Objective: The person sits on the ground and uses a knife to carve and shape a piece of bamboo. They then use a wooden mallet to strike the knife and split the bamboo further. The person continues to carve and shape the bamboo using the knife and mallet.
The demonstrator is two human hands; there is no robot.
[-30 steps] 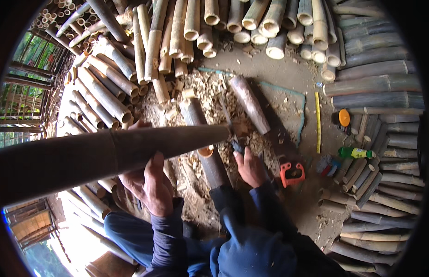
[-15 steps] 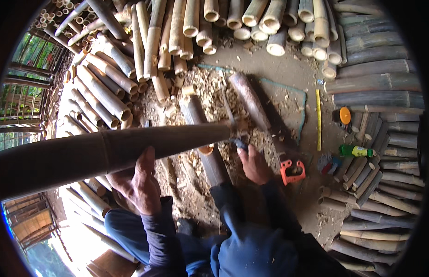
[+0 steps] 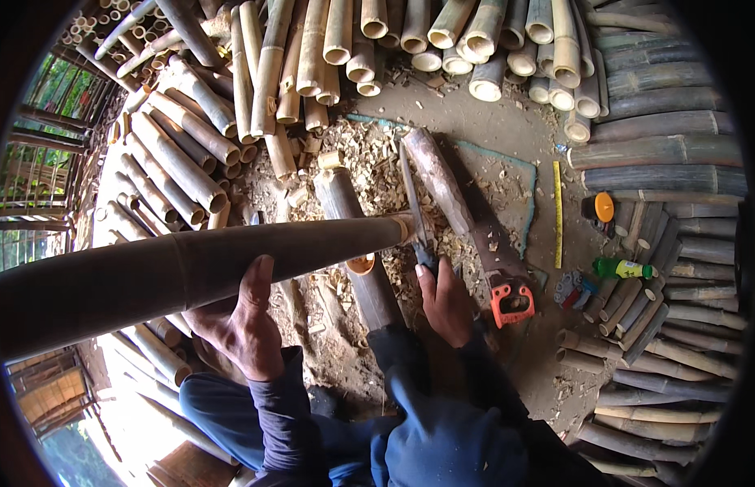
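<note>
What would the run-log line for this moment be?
left hand: holding bamboo pole | right hand: gripping knife by its handle, blade at pole's right end | nearby: orange-handled saw, wood shavings

Smooth dark bamboo pole, metal blade, glossy green plastic bottle.

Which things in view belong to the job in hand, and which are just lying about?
In use:
bamboo pole, in the left hand
knife, in the right hand

Apparently just lying about:
orange-handled saw
yellow strip
green bottle
orange-topped container
</note>
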